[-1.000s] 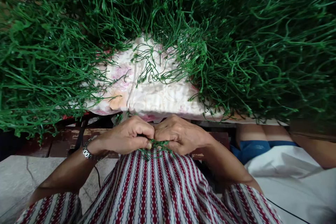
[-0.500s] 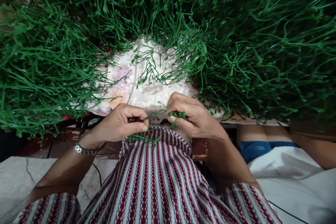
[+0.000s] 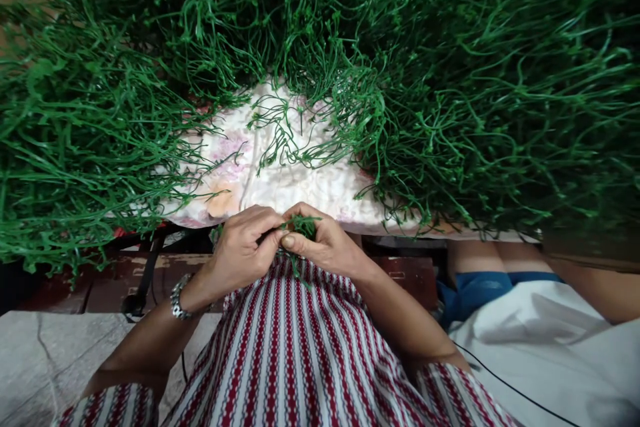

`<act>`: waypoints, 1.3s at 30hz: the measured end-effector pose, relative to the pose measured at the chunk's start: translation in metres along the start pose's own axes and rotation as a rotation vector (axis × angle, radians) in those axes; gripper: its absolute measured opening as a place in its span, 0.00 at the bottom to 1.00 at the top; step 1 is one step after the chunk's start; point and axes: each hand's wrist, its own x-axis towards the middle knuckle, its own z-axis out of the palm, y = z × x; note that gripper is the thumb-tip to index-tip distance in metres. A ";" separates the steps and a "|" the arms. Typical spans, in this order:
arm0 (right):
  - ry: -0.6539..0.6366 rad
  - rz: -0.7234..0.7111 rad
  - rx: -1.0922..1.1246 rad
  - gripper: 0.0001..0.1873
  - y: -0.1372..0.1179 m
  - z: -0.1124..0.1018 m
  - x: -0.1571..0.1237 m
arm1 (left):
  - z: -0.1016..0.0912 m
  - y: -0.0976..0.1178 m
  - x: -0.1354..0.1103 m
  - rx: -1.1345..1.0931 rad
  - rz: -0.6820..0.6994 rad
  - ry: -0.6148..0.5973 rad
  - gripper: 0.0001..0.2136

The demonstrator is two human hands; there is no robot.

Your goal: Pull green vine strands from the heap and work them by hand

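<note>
My right hand is curled round a small clump of thin green stems, which look like plastic greenery. Its thumb and fingertips meet those of my left hand, which is closed in a pinch with the back of the hand upward. A few strands hang below the fingers over the striped garment. What lies between the left fingertips is mostly hidden, though green shows at both sides of that hand. Beyond the hands, loose stems lie on the pale flowered cloth.
Large heaps of similar green stems cover the left, the back and the right of the table. A dark red wooden bench runs below the table edge. On the right sits another person in white and blue clothing.
My hands were apart with strands stretched between them; now they have come together at the fingertips. The stems in the right hand have shifted left with it.
</note>
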 end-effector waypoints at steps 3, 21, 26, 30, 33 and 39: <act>-0.071 -0.019 -0.139 0.14 -0.002 -0.005 -0.002 | -0.005 -0.001 -0.002 -0.021 0.037 -0.125 0.06; -0.003 -0.330 -0.260 0.05 -0.043 -0.046 -0.022 | -0.046 0.007 0.012 -0.309 -0.181 -0.250 0.06; 0.329 -0.304 -0.471 0.05 -0.050 -0.042 -0.014 | -0.018 0.006 0.030 -0.550 -0.401 0.014 0.05; 0.265 -0.239 -0.581 0.04 -0.043 -0.025 -0.003 | -0.007 0.005 0.038 -0.773 -0.459 0.121 0.07; 0.167 -0.207 -0.539 0.14 -0.033 -0.016 0.004 | -0.001 0.007 0.040 -0.840 -0.490 0.180 0.07; 0.182 -0.156 -0.493 0.13 -0.020 -0.009 0.005 | 0.013 0.009 0.034 -0.636 -0.436 0.278 0.03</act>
